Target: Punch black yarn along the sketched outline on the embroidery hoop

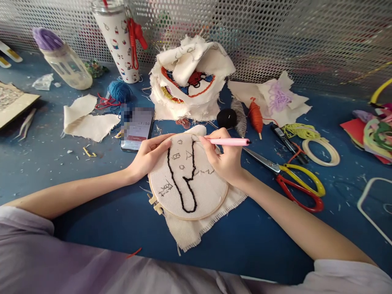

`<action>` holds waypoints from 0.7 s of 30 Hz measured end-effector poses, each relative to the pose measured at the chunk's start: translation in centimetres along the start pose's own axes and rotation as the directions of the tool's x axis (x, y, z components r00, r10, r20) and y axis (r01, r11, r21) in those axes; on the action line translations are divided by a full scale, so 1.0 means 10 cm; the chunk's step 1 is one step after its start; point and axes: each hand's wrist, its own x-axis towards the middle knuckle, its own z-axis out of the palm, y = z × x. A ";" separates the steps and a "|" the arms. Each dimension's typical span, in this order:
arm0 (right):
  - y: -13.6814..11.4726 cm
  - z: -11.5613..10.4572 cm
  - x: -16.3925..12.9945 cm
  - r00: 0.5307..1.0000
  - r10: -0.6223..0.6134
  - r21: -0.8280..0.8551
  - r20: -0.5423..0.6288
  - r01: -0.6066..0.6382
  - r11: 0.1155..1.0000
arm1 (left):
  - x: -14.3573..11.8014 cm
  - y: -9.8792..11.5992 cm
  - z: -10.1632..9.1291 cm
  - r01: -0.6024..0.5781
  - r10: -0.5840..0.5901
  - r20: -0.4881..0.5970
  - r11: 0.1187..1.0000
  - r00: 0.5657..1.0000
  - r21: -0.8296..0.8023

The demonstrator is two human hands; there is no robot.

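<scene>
My left hand (150, 154) grips the upper left rim of a round embroidery hoop (183, 218), thumb on top. White cloth (211, 192) is stretched in it, its frayed edges hanging below the rim. On the cloth runs a black yarn outline (172, 175) of a long curved shape, with pencil-like sketch marks inside and beside it. A pink punch needle (229, 141) is pinched in my right hand (225, 157). It lies almost level, its thin tip pointing left at the upper right end of the black line. Whether the tip pierces the cloth I cannot tell.
Behind the hoop lie a phone (137, 130), stacked embroidered cloths (190, 102), a black yarn ball (227, 118) and orange yarn (255, 115). Scissors (294, 177), a marker (288, 143) and a ring (333, 159) lie right. A tumbler (116, 45) stands by the mesh panel (275, 36).
</scene>
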 end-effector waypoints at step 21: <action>0.01 0.03 -0.04 0.990 0.014 -0.052 0.144 -0.006 0.999 | 0.00 0.02 0.03 0.046 -0.045 0.043 0.999 0.998 -0.016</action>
